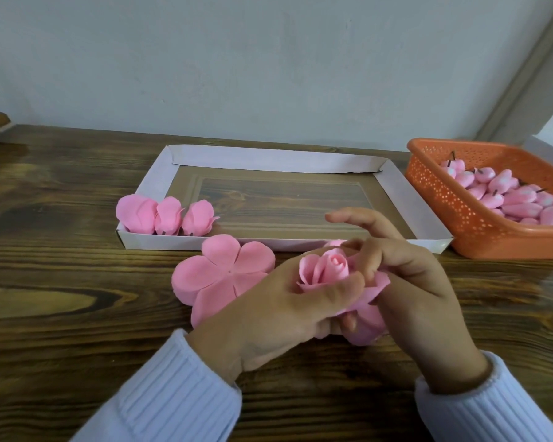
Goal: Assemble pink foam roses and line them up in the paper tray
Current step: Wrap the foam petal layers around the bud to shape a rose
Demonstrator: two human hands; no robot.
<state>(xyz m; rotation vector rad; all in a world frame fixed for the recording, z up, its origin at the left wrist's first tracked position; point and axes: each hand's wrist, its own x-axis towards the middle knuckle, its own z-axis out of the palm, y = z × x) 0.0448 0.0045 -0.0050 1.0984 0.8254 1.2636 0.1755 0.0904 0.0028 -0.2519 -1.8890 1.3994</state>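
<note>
The left hand (284, 311) grips the half-built foam rose (329, 269) near the front edge of the paper tray (268, 159), steadying it while the right hand (406, 282) pinches an outer petal (375, 288), seemingly to wrap it. Three finished roses (166, 216) start the row in the tray's front-left corner.

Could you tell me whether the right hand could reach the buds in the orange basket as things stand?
Probably yes: the orange basket stands open on that side with nothing between, though the right hand pinches the rose and would have to let go.
</note>
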